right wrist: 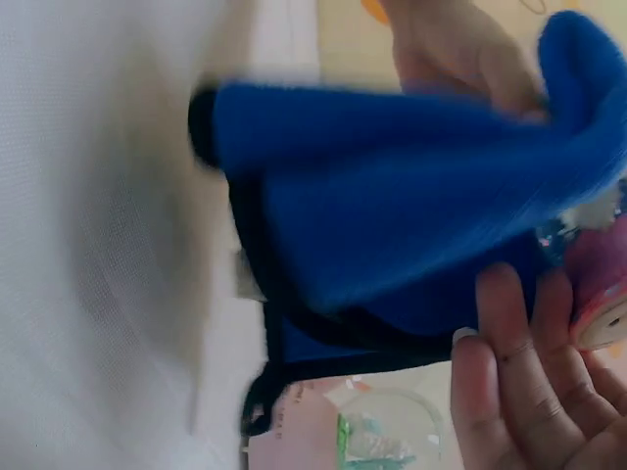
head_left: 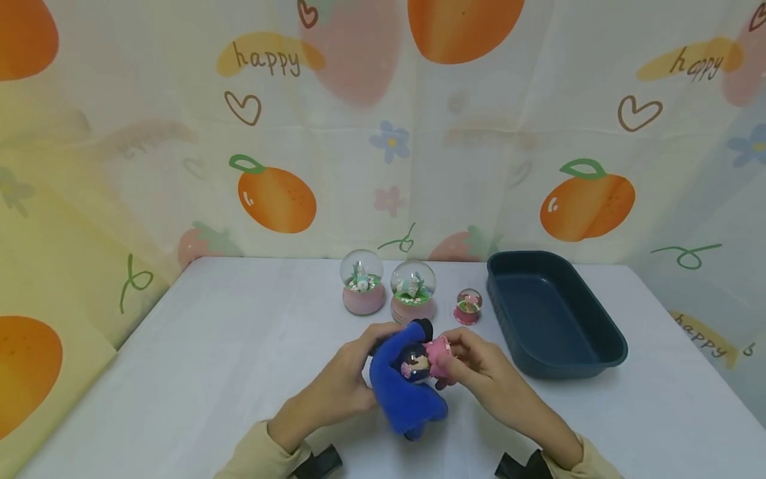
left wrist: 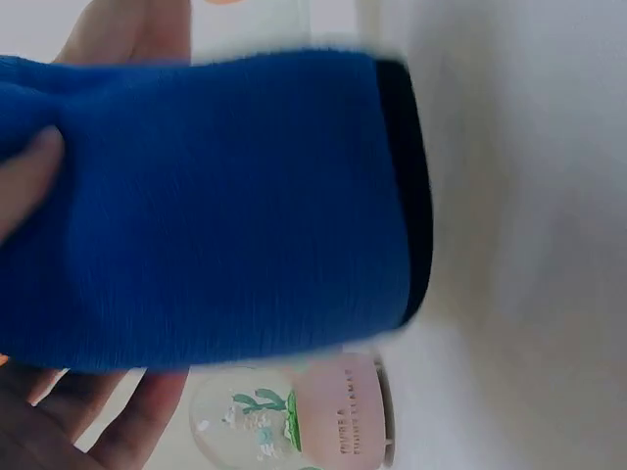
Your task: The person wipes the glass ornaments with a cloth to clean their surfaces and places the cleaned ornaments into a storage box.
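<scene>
In the head view, my left hand point(head_left: 338, 379) grips a blue cloth point(head_left: 397, 392) with dark edging, wrapped partly around the glass ball of a small snow globe point(head_left: 439, 357). The globe lies tilted sideways, its pink base pointing right. My right hand point(head_left: 487, 376) pinches that base between thumb and fingers. Folds of the cloth point(right wrist: 411, 186) hang down in the right wrist view, where the globe's round base point(right wrist: 600, 318) shows beside the right fingers. Cloth point(left wrist: 216, 206) covers most of the left wrist view and hides the globe there.
Beyond the hands stand two larger snow globes point(head_left: 363, 283) with pale pink bases and a smaller pink one point(head_left: 468, 307). A dark blue-green bin point(head_left: 556, 313) sits to their right on the white table point(head_left: 239, 332). A fruit-printed curtain point(head_left: 467, 153) hangs behind.
</scene>
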### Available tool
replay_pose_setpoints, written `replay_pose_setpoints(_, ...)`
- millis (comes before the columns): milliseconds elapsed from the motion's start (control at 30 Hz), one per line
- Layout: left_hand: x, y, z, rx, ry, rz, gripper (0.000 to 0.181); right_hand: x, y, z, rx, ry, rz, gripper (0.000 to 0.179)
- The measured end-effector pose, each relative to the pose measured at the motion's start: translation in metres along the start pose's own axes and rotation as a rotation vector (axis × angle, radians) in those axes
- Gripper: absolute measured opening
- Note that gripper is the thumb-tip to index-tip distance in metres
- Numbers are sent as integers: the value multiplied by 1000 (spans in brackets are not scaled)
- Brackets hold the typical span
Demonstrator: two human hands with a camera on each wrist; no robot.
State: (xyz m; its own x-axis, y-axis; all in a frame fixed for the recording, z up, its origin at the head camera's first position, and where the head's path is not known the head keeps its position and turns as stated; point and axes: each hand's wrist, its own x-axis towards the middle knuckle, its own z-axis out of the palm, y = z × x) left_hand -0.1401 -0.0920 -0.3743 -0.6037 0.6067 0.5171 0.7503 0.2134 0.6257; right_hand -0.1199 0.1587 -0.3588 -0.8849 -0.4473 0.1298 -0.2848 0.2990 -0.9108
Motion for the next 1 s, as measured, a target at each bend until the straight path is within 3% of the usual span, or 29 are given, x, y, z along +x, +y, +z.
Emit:
replay_pose_setpoints(133,0,-2,-1,-82,-31,-14,80,0,0,1,75,-15,-28,37)
replay_pose_setpoints(400,-3,-1,-2,-58,-38,-82,60,1,0,3,55,10,-83,40)
replay_pose_setpoints(500,-3,-1,-3,-29,-28,-70,51,0,1,4,26,17,-100,40)
replay_pose_setpoints(767,-3,-3,-4,-87,10,-11,43,-1,5,5,-50,32,-147,42)
replay_pose_setpoints(867,-2,-3,-5,-97,-3,-18,46,-1,5,5,-54,54,-183,43)
replay_pose_setpoints(1000,-1,-2,-6,-117,-55,-81,60,-2,4,4,-23,70,-220,43)
